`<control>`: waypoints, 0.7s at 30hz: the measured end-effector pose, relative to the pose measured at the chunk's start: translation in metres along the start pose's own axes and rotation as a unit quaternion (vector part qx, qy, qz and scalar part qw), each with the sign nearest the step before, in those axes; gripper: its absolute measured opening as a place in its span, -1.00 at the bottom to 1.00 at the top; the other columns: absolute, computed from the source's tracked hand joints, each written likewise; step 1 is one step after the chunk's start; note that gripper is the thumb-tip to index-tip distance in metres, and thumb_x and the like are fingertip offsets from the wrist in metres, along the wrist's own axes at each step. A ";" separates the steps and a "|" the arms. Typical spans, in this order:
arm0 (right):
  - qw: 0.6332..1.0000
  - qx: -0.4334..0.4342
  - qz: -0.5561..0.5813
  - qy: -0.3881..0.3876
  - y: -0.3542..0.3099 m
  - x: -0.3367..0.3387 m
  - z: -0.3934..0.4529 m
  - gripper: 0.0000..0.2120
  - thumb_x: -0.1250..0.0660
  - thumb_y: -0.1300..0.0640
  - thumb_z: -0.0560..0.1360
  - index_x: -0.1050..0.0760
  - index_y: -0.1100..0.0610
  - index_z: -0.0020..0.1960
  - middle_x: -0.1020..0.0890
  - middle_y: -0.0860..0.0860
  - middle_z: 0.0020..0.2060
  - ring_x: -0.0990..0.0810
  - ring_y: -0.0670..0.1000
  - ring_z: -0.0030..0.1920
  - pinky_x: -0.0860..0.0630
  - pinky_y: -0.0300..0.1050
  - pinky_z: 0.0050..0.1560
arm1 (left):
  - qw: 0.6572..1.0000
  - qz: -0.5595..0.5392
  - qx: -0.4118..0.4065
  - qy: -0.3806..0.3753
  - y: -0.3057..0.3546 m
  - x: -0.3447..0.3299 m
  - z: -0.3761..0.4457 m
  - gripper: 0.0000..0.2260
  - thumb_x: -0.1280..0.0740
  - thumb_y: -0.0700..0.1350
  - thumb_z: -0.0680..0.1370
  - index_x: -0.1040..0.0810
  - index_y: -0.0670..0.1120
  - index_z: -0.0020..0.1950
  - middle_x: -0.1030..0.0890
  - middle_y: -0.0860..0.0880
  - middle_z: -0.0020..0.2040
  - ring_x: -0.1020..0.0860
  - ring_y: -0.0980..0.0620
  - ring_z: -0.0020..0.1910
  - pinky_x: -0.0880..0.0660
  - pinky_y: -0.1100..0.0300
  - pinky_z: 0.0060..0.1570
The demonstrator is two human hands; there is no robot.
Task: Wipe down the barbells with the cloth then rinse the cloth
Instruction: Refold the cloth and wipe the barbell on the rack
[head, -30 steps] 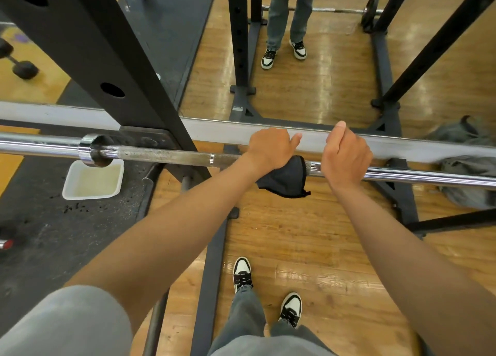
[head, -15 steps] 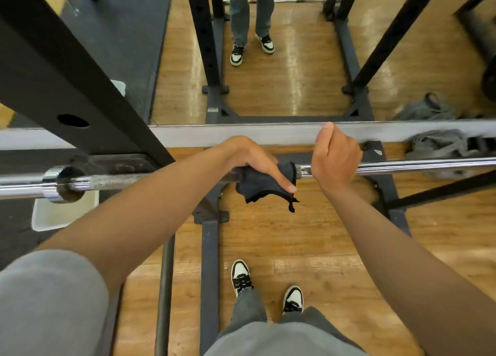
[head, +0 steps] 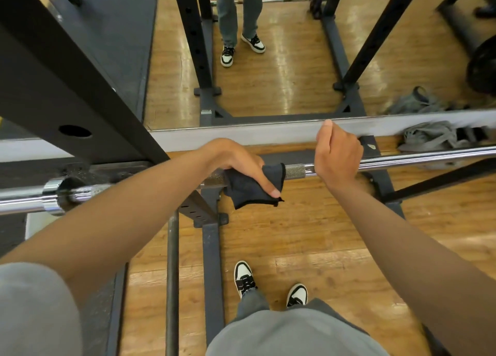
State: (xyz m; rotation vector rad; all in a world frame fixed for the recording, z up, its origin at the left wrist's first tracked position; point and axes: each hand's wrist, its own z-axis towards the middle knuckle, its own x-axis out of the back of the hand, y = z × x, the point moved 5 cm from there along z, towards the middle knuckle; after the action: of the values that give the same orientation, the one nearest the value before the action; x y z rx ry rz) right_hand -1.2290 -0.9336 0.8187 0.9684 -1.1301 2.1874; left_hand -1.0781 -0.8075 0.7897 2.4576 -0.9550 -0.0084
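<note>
Right at the middle of the bar [head: 416,158], the left hand [head: 239,165] had the cloth [head: 252,186] wrapped over the knurled part, fingers curled over the top and the thumb pinning the loose flap down in front. Looked to me like that grip was meant to keep fabric touching the steel all the way round, so one slide cleans the whole circumference. Just beside it, the right hand [head: 336,154] was closed around bare bar, thumb sticking up, probably to stop the thing rolling in the rack [head: 67,87] while the other hand scrubbed. Bar sat across the rack at about waist height, collar [head: 53,194] off to the left. Further out was a mirror [head: 268,60] on the far side and a grey bag [head: 434,135] on the wood floor [head: 308,235]. A white tub [head: 32,224] peeked out low on the left, my guess for the rinse later.
</note>
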 end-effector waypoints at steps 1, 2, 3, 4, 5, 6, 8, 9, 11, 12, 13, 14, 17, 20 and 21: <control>1.000 0.002 -0.001 0.003 0.000 0.000 0.000 -0.51 0.04 0.01 0.70 -0.39 0.18 -0.31 -0.47 0.07 -0.48 -0.45 0.17 -0.44 -0.27 -0.02 -0.36 | 1.000 -0.010 -0.002 0.005 -0.002 -0.001 -0.003 -0.44 -0.54 0.25 0.40 -0.61 -0.10 0.22 -0.73 -0.10 0.10 -0.72 -0.10 0.05 -0.65 -0.01 0.15; 1.000 0.002 0.000 0.005 -0.001 0.001 0.000 -0.51 0.04 0.01 0.70 -0.38 0.18 -0.31 -0.45 0.06 -0.49 -0.44 0.16 -0.45 -0.29 -0.01 -0.36 | 1.000 -0.022 -0.006 0.017 0.000 -0.002 -0.005 -0.42 -0.54 0.26 0.38 -0.58 -0.10 0.21 -0.71 -0.09 0.13 -0.70 -0.09 0.07 -0.63 -0.01 0.19; 1.000 0.001 0.001 0.006 -0.002 0.000 -0.001 -0.50 0.04 0.00 0.71 -0.37 0.17 -0.31 -0.43 0.04 -0.49 -0.43 0.15 -0.46 -0.34 0.01 -0.37 | 0.999 -0.034 -0.007 0.030 0.003 -0.003 -0.006 -0.43 -0.52 0.28 0.39 -0.54 -0.09 0.18 -0.67 -0.07 0.17 -0.67 -0.06 0.08 -0.60 0.01 0.22; 1.000 -0.001 0.002 0.006 -0.002 0.000 -0.001 -0.50 0.04 -0.01 0.71 -0.37 0.16 -0.31 -0.42 0.03 -0.49 -0.43 0.12 -0.47 -0.38 0.03 -0.37 | 0.998 -0.046 -0.007 0.034 0.010 -0.003 -0.004 -0.47 -0.49 0.29 0.42 -0.51 -0.07 0.15 -0.64 -0.07 0.19 -0.63 -0.02 0.08 -0.57 0.04 0.24; 1.000 -0.002 0.003 0.008 -0.002 0.000 -0.001 -0.51 0.03 -0.01 0.72 -0.37 0.15 -0.31 -0.41 0.01 -0.50 -0.42 0.10 -0.47 -0.38 0.02 -0.37 | 0.998 -0.056 -0.007 0.027 0.018 -0.003 -0.001 -0.50 -0.46 0.29 0.46 -0.51 -0.06 0.16 -0.62 -0.08 0.18 -0.62 -0.02 0.09 -0.54 0.04 0.24; 1.000 0.001 0.004 0.011 -0.002 0.001 -0.001 -0.52 0.02 0.01 0.72 -0.36 0.14 -0.31 -0.40 0.00 -0.50 -0.40 0.08 -0.48 -0.34 -0.01 -0.38 | 0.997 -0.069 -0.010 0.011 0.027 -0.004 0.004 -0.47 -0.44 0.31 0.47 -0.54 -0.09 0.19 -0.65 -0.10 0.20 -0.63 -0.05 0.12 -0.54 0.03 0.26; 1.000 0.007 0.006 0.016 -0.001 0.002 -0.001 -0.54 -0.01 0.04 0.72 -0.35 0.14 -0.31 -0.39 0.00 -0.50 -0.36 0.05 -0.49 -0.21 -0.06 -0.39 | 0.995 -0.093 -0.011 -0.021 0.043 -0.007 0.015 -0.35 -0.47 0.36 0.40 -0.59 -0.11 0.26 -0.71 -0.11 0.15 -0.66 -0.10 0.17 -0.59 0.03 0.22; 1.000 0.007 0.005 0.016 -0.001 0.003 0.000 -0.54 -0.01 0.04 0.72 -0.36 0.15 -0.31 -0.40 0.01 -0.50 -0.36 0.05 -0.49 -0.17 -0.08 -0.38 | 0.995 -0.099 -0.009 -0.028 0.048 -0.007 0.019 -0.30 -0.49 0.38 0.35 -0.61 -0.12 0.26 -0.73 -0.11 0.11 -0.68 -0.10 0.14 -0.60 0.07 0.14; 1.000 0.002 0.002 0.008 0.001 0.002 0.001 -0.50 0.02 0.02 0.71 -0.39 0.18 -0.31 -0.42 0.03 -0.50 -0.38 0.07 -0.48 -0.18 -0.09 -0.36 | 0.994 -0.101 -0.014 -0.026 0.046 -0.004 0.026 -0.20 -0.52 0.42 0.27 -0.61 -0.12 0.29 -0.73 -0.10 0.12 -0.68 -0.08 0.14 -0.59 0.11 0.07; 1.000 -0.001 0.004 0.001 0.001 0.001 0.001 -0.49 0.04 0.00 0.70 -0.40 0.19 -0.31 -0.43 0.04 -0.50 -0.39 0.08 -0.48 -0.20 -0.08 -0.37 | 0.995 -0.100 -0.015 -0.017 0.040 -0.001 0.026 -0.09 -0.55 0.45 0.18 -0.58 -0.11 0.34 -0.70 -0.10 0.20 -0.65 -0.08 0.22 -0.57 0.10 0.14; 1.000 -0.004 0.007 -0.004 0.001 0.000 0.000 -0.48 0.05 -0.01 0.70 -0.41 0.19 -0.31 -0.44 0.05 -0.50 -0.41 0.09 -0.47 -0.24 -0.05 -0.37 | 0.995 -0.100 -0.009 -0.007 0.029 0.002 0.023 0.07 -0.58 0.48 0.05 -0.54 -0.10 0.41 -0.64 -0.08 0.30 -0.59 -0.09 0.32 -0.53 0.06 0.26; 1.000 -0.007 0.011 -0.006 0.001 -0.001 0.000 -0.47 0.06 -0.02 0.70 -0.41 0.19 -0.31 -0.45 0.05 -0.50 -0.42 0.11 -0.47 -0.29 -0.02 -0.39 | 0.995 -0.099 0.002 -0.003 0.015 0.006 0.022 0.21 -0.60 0.49 -0.07 -0.49 -0.10 0.46 -0.59 -0.08 0.38 -0.53 -0.10 0.38 -0.47 0.01 0.36; 1.000 -0.008 0.005 0.001 0.000 0.000 -0.001 -0.48 0.05 -0.02 0.71 -0.36 0.17 -0.33 -0.40 0.03 -0.52 -0.39 0.12 -0.49 -0.38 0.04 -0.40 | 0.991 -0.116 0.029 -0.051 -0.017 0.007 0.013 0.18 -0.66 0.41 -0.11 -0.54 -0.12 0.40 -0.66 -0.11 0.25 -0.65 -0.09 0.19 -0.58 0.03 0.19; 1.000 -0.009 -0.003 -0.003 -0.003 -0.001 -0.001 -0.48 0.06 -0.05 0.72 -0.34 0.14 -0.33 -0.35 -0.01 -0.53 -0.38 0.10 -0.50 -0.39 0.05 -0.42 | 0.990 -0.122 0.028 -0.071 -0.006 0.004 0.009 -0.04 -0.60 0.38 0.10 -0.58 -0.15 0.34 -0.68 -0.10 0.12 -0.67 -0.03 0.01 -0.62 0.11 0.05; 1.000 -0.009 -0.002 -0.004 -0.003 -0.001 -0.001 -0.48 0.06 -0.06 0.72 -0.34 0.13 -0.32 -0.35 -0.03 -0.52 -0.38 0.09 -0.50 -0.39 0.05 -0.42 | 0.990 -0.115 0.021 -0.079 0.005 0.001 0.011 -0.05 -0.62 0.39 0.10 -0.59 -0.17 0.31 -0.68 -0.09 0.07 -0.67 -0.01 -0.03 -0.62 0.13 0.01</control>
State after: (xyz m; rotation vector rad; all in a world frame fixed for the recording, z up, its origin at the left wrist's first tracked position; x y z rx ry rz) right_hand -1.2267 -0.9315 0.8187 0.9712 -1.1475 2.1682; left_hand -1.0820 -0.8158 0.7827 2.6231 -0.7348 -0.2670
